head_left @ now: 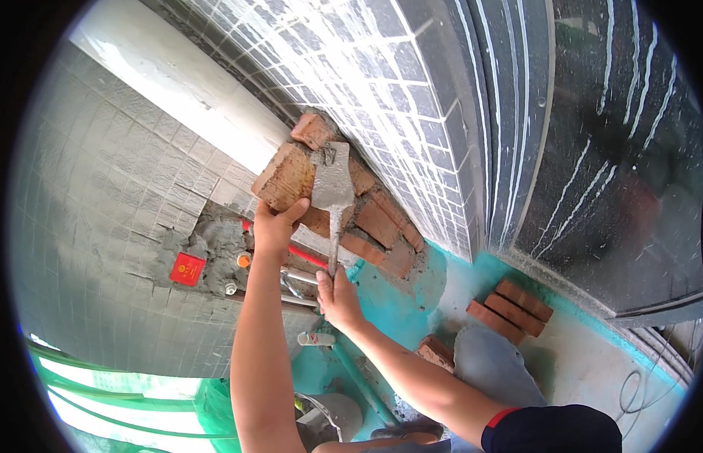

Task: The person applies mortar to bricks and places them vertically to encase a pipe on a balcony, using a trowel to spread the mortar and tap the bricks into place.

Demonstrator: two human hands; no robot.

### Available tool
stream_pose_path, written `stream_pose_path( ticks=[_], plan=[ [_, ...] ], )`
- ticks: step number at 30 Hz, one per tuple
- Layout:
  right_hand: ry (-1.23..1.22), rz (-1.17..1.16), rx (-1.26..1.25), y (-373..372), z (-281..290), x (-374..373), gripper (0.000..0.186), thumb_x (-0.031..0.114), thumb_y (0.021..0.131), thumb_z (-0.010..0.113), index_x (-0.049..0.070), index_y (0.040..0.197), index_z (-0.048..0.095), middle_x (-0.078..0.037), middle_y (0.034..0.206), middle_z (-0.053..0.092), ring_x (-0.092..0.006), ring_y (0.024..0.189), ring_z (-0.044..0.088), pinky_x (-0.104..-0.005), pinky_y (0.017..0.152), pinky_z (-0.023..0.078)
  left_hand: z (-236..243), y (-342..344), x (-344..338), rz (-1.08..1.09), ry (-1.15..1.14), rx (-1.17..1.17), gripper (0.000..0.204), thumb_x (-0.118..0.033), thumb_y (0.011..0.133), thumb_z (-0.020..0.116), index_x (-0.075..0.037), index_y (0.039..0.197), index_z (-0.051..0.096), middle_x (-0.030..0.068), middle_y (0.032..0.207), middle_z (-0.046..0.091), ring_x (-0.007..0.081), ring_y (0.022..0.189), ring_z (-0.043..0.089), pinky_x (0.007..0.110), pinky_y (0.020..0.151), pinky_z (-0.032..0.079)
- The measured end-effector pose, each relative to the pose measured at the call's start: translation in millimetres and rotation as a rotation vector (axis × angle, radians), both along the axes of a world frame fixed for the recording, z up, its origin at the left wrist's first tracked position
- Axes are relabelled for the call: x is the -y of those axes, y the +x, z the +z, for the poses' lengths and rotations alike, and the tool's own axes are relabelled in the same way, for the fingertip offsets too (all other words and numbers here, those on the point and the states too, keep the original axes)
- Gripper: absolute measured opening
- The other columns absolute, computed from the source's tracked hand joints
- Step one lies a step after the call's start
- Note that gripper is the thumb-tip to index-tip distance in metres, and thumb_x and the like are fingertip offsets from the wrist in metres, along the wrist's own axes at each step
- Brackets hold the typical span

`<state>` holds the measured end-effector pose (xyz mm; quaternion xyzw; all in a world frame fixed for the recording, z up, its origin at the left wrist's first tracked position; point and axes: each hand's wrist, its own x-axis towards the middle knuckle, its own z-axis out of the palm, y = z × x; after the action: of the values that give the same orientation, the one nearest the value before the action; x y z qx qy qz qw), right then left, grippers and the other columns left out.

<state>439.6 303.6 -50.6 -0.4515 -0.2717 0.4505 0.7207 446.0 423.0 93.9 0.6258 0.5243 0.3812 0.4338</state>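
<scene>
brickwork (377,224) beside tiled wall (378,94), teal floor (408,309)

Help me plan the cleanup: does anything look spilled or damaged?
White streaks mar the dark panel on the right, resembling drips; on the left, the tiled wall looks broken, rough mortar around a red square.

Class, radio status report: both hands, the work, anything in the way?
Left bare hand gripping orange-brown clay brick. Right bare hand holding mortar-smeared metal trowel. Thick white pipe close to brick, possible obstacle.
</scene>
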Motion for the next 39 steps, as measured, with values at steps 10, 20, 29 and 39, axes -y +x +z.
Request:
stream_pose_path(
  ticks=[10,20,29,39],
  plan=[
    [0.078,0.235,-0.058,46,42,45,0.029,0.036,0.101,0.049,0.007,0.097,0.044,0.0,0.061,0.048,-0.0111,0.047,0.048,-0.028,0.042,0.04,-1,-3,1,0.024,0.128,-0.106,0.056,-0.01,0.068,0.084,0.002,0.115,0.055,0.0111,0.104,0.067,0.0224,0.092,0.065,0.035,0.082,0.052],
    [-0.135,-0.097,0.721,141,99,53,0.045,0.045,0.101,0.039,0.004,0.108,0.055,-0.027,0.076,0.063,-0.0493,0.077,0.061,-0.0559,0.068,0.047,-58,-84,112,0.008,0.28,-0.163,0.072,-0.027,0.072,0.085,0.003,0.125,0.047,0.0208,0.116,0.061,0.0313,0.109,0.06,0.04,0.095,0.048],
    [-0.258,-0.22,1.311,150,116,70,0.034,0.032,0.099,0.047,0.0,0.107,0.052,-0.028,0.08,0.064,-0.0482,0.078,0.062,-0.0554,0.07,0.048,-145,-180,288,0.106,-0.221,0.074,0.06,-0.021,0.074,0.084,0.003,0.12,0.052,0.0167,0.115,0.062,0.026,0.109,0.06,0.037,0.09,0.05],
    [-0.279,-0.279,1.321,110,53,129,0.026,0.027,0.095,0.055,0.003,0.101,0.051,-0.028,0.081,0.063,-0.0499,0.079,0.06,-0.0552,0.069,0.047,-135,-236,318,0.058,0.144,-0.24,0.033,-0.021,0.078,0.079,0.002,0.097,0.065,0.0181,0.095,0.068,0.0289,0.089,0.067,0.036,0.08,0.052]
  ],
)
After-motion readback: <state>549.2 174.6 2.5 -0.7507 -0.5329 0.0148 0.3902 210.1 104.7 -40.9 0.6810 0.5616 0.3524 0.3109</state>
